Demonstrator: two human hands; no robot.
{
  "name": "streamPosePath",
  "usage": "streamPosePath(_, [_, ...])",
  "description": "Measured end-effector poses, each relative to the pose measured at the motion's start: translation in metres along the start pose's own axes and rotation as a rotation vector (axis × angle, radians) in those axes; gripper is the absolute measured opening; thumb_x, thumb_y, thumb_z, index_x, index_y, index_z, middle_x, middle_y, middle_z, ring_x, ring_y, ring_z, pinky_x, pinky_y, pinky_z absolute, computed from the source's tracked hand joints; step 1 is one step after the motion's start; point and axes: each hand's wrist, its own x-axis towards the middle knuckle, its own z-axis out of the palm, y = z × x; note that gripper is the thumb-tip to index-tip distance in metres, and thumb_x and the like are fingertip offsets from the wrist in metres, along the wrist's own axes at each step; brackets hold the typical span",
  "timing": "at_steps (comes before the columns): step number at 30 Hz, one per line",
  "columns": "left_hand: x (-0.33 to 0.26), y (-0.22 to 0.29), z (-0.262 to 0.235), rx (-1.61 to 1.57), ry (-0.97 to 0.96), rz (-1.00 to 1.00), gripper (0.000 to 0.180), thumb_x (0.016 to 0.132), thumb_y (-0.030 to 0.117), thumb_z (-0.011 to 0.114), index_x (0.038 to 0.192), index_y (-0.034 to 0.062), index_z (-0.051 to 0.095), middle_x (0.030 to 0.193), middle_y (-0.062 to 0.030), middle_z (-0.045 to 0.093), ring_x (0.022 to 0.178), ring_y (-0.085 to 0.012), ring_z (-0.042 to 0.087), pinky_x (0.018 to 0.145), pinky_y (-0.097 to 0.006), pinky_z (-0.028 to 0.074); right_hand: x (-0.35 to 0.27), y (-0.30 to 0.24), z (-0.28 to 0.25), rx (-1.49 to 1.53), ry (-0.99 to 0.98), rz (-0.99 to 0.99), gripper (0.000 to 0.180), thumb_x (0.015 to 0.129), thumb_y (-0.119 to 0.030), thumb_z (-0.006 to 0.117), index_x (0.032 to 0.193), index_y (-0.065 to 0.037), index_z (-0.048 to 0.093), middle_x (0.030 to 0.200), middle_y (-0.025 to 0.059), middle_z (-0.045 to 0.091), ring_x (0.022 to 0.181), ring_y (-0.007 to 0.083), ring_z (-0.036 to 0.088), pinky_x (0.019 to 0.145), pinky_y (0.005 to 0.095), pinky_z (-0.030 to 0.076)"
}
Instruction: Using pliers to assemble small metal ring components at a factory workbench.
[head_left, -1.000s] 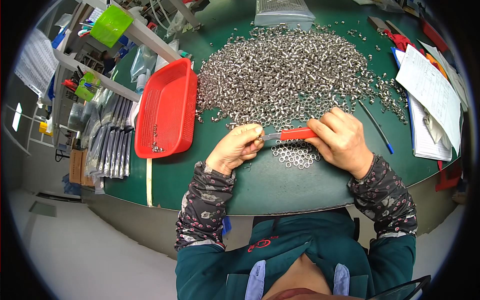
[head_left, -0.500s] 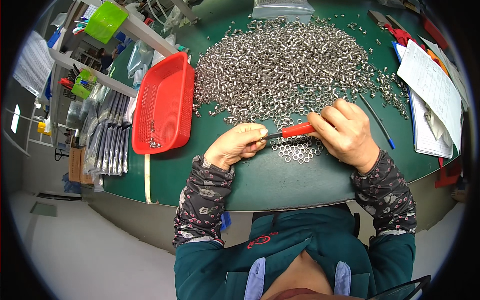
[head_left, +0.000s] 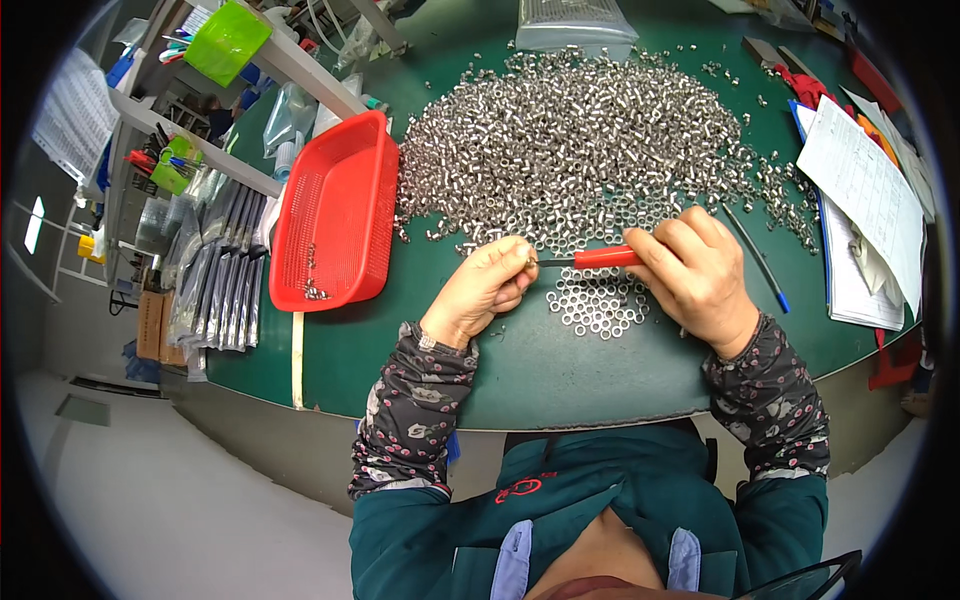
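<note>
My right hand (head_left: 697, 280) grips the red handle of a slim hand tool (head_left: 605, 258), whose dark shaft points left. At the shaft's tip, my left hand (head_left: 484, 287) pinches a small metal ring between thumb and forefinger; the fingers mostly hide it. Under the tool, a patch of loose metal rings (head_left: 598, 305) lies flat on the green table. Just beyond both hands spreads a large heap of small shiny metal rings (head_left: 570, 140).
Left of the heap stands a red perforated basket (head_left: 335, 200) with a few metal pieces in it. A blue-capped pen (head_left: 757, 260) and a clipboard with papers (head_left: 865, 190) lie to the right. A plastic bag (head_left: 577, 25) sits at the back of the green table (head_left: 560, 385).
The tool has turned from a slight slant to nearly level. My right hand has shifted slightly right; the left still pinches at the tool's tip. The whole view has shifted a little.
</note>
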Motion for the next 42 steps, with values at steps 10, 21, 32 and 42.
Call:
streamPosePath(10, [0.004,-0.003,-0.006,-0.171,-0.057,0.22,0.01,0.088,0.01,0.05,0.096,0.0043,0.05,0.085,-0.0043,0.053,0.049,-0.0023,0.032,0.039,-0.014,0.023,-0.012,-0.006,0.01,0.315,-0.079,0.332,0.021,0.068,-0.017,0.068,0.082,-0.003,0.06,0.064,0.0081,0.052,0.058,0.0247,0.052,0.052,0.0345,0.042])
streamPosePath(21, [0.005,-0.006,-0.005,-0.163,-0.062,0.243,0.011,0.085,0.006,0.054,0.096,0.0044,0.051,0.09,-0.0045,0.056,0.048,-0.0021,0.03,0.038,-0.014,0.023,-0.017,-0.007,0.017,0.477,-0.149,0.441,0.021,0.072,-0.021,0.066,0.081,-0.003,0.061,0.064,0.009,0.054,0.057,0.025,0.053,0.052,0.0348,0.043])
streamPosePath(32, [0.003,-0.008,-0.003,-0.171,0.007,0.204,0.013,0.085,0.007,0.055,0.096,0.0017,0.054,0.075,-0.0016,0.055,0.045,-0.0005,0.03,0.038,-0.015,0.021,-0.014,-0.009,0.014,0.312,-0.089,0.352,0.019,0.07,-0.016,0.066,0.084,-0.004,0.061,0.065,0.0083,0.052,0.059,0.0248,0.051,0.052,0.0343,0.041])
streamPosePath(42, [0.002,-0.007,-0.005,-0.165,-0.008,0.171,0.013,0.085,0.007,0.054,0.097,0.001,0.054,0.076,-0.0031,0.055,0.045,-0.0005,0.032,0.038,-0.014,0.022,-0.01,-0.008,0.01,0.155,-0.076,0.235,0.023,0.065,-0.016,0.068,0.083,-0.006,0.059,0.065,0.0052,0.048,0.06,0.0215,0.049,0.052,0.0323,0.04])
